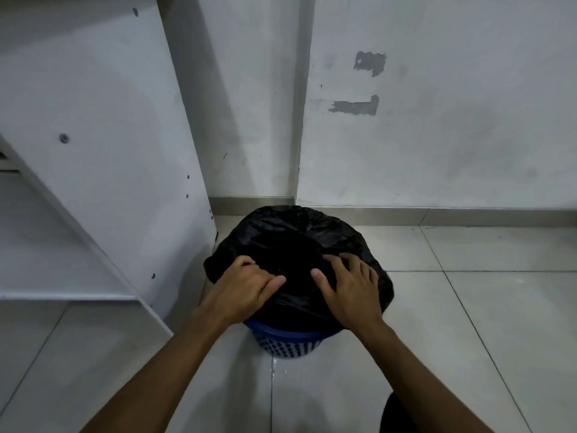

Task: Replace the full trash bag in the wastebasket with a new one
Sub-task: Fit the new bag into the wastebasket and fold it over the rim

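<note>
A blue wastebasket (292, 340) with rows of small round holes in its wall stands on a pale tiled floor (468, 307), close to the corner where 2 white walls meet. A black trash bag (296, 239) fills it and bulges well above and beyond the rim, so only the near part of the blue rim and perforated side shows beneath it. The bag is glossy, crumpled plastic, wrinkled across its top, and its contents cannot be seen.

2 bare forearms reach in from the bottom edge. The left hand (242, 292) rests on the bag's near left side, its fingers (271, 284) lying close together and curled onto the plastic. The right hand (349, 289) lies on the near right side, its fingers (335, 265) spread apart and pressed flat against the bag. The 2 hands sit near each other with a strip of black plastic between them. Whether either hand pinches the plastic cannot be told.

A white cabinet (93, 151) with visible screw heads stands just beside the wastebasket on the left.
</note>
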The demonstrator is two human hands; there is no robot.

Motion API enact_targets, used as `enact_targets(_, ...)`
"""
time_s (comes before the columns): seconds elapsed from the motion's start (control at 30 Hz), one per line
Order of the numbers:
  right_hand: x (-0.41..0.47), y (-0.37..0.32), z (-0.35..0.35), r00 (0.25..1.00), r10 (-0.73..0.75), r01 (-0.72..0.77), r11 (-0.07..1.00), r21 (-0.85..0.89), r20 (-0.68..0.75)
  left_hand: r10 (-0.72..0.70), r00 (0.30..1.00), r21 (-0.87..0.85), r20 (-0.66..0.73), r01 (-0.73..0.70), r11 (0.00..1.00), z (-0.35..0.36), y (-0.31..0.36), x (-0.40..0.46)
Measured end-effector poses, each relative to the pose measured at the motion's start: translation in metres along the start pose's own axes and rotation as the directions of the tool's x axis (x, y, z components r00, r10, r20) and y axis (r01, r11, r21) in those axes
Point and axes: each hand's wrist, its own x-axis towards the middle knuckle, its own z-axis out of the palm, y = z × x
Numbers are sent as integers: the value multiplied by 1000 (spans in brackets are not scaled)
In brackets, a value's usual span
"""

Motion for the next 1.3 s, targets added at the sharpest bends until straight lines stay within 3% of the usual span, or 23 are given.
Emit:
enact_targets(0.1,-31,-4,5,998,36,-35,999,24,-43,-138,974,-23,-180,136,990,-4,-1,-20)
enact_targets(0.27,-69,-24,17,994,84,-78,994,79,-66,-480,840,-177,-253,448,876,6,26,-70)
enact_targets(0.33,-81,-30,24,991,110,-102,990,101,-76,-605,773,-305,-189,539,785,14,41,-85)
enact_targets(0.4,-91,-35,29,983,138,-119,982,148,-119,-702,712,-466,-25,613,638,18,50,-86)
enact_targets(0.5,-102,-43,30,967,165,-106,953,282,-193,-733,676,-587,80,626,513,15,60,-78)
enact_targets(0.6,-110,-49,30,952,232,-129,897,424,-200,-785,613,-581,87,671,460,14,66,-76)
enact_targets(0.73,-117,-53,28,916,400,-296,673,678,2,-853,522,-417,32,782,463,16,63,-68)
enact_targets(0.8,-116,-48,26,901,428,-325,560,762,69,-843,537,-426,25,769,477,17,63,-58)
enact_targets(0.9,-107,-38,15,796,582,-437,361,824,167,-810,582,-364,-67,742,563,15,64,-43)
enact_targets(0.97,-92,-33,2,743,654,-461,348,816,141,-703,697,-267,-144,656,706,13,62,-35)
enact_targets(1.03,-71,-29,-9,748,655,-427,354,832,105,-525,840,-163,-138,504,848,13,58,-27)
enact_targets(1.1,-52,-29,-13,775,614,-440,357,824,148,-427,902,-76,-69,422,904,16,50,-24)
enact_targets(1.23,-52,-20,6,791,536,-538,381,752,294,-541,840,-71,44,543,837,19,37,-32)
enact_targets(1.3,-61,-12,15,770,494,-592,315,742,404,-559,829,-131,23,557,820,16,37,-34)
